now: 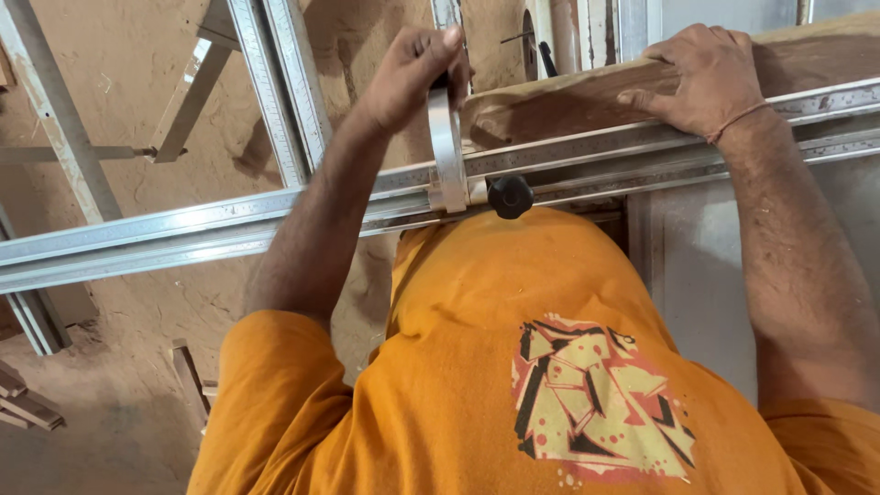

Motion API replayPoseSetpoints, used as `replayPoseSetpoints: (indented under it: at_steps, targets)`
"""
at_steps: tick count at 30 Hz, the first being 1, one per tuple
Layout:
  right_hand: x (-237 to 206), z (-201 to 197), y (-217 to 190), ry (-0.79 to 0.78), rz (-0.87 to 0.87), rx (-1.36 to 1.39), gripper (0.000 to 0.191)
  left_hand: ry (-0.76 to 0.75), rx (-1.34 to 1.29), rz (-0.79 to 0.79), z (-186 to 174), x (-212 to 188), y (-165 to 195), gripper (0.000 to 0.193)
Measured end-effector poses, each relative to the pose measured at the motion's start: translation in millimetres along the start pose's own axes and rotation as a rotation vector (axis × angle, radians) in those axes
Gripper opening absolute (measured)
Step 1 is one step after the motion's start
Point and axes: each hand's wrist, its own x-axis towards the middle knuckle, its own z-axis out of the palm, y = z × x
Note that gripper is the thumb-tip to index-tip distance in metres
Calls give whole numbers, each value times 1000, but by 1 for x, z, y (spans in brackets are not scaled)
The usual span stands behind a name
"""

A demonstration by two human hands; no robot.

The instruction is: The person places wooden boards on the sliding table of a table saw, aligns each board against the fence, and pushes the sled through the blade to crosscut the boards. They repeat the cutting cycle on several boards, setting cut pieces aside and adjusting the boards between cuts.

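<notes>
Two hands at a wooden plank on a metal rail

Left hand (412, 69) grips a metal handle (446, 147) beside the plank (568, 92); right hand (701, 78) presses flat on the plank above the rail (229, 225).

My left grip (412, 69) is curled shut, knuckles up, forearm stretched forward. My right grip (706, 78) lies flat, palm down, fingers (642, 96) hooked over, arm reaching straight ahead.

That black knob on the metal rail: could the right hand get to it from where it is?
Probably yes. The black knob sits uncovered on the metal rail, and the right hand, resting on the wooden plank, has nothing between.
</notes>
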Motion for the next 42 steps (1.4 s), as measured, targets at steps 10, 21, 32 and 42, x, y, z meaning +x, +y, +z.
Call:
replayPoseSetpoints:
  at_steps: [10,21,32,42]
  targets:
    - [3,-13,-23,-4,72,-36,93,-216,486,-436,-28,75,-32,45]
    - [-74,-80,-8,-97,295,-76,90,-689,698,-832,19,130,-93,59]
    - [-87,-79,-23,-78,315,-28,90,-621,531,-908,54,127,-83,66]
    - [-90,-84,-25,-114,324,-21,90,-651,720,-984,60,120,-79,72]
